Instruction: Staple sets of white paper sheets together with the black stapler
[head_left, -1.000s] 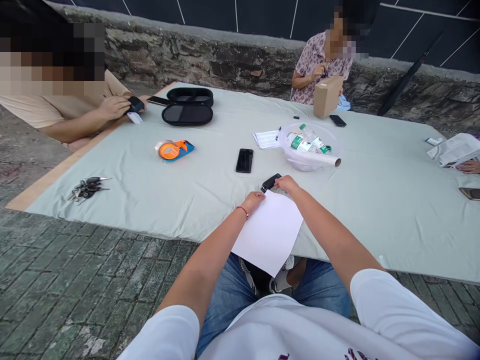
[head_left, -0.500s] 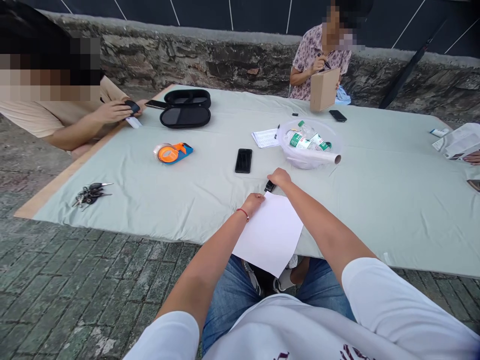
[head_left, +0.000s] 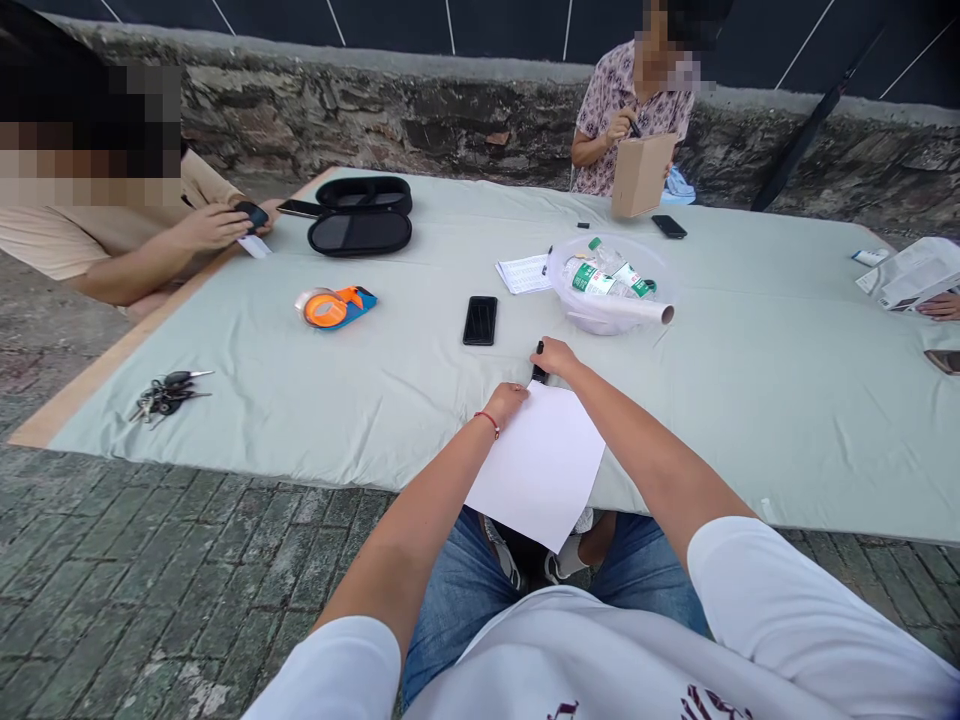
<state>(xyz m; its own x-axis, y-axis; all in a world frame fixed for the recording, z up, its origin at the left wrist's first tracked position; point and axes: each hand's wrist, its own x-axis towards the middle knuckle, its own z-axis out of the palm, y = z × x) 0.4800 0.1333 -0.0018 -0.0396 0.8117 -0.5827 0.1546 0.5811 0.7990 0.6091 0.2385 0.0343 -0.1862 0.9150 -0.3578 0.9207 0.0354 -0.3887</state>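
A white sheet of paper [head_left: 538,465] lies at the table's front edge, its near corner hanging over my lap. My left hand [head_left: 508,402] is closed on the sheet's upper left edge. At the sheet's far corner is a small black stapler [head_left: 539,372], and my right hand [head_left: 555,355] is closed round it. The stapler's upper part stands up above its base. Just beyond my hands a black phone [head_left: 480,320] lies flat on the cloth.
A bowl [head_left: 611,315] of plastic bottles stands beyond my right hand, beside printed papers [head_left: 523,275]. Leftward are an orange tape dispenser [head_left: 335,308], keys [head_left: 169,395] and an open black case [head_left: 360,232]. People sit at the left and far side; one holds a cardboard box [head_left: 643,175].
The stapler's upper part has tipped up in my right hand. My left hand keeps its place on the paper. The whole view has shifted slightly, so the table's things appear further left.
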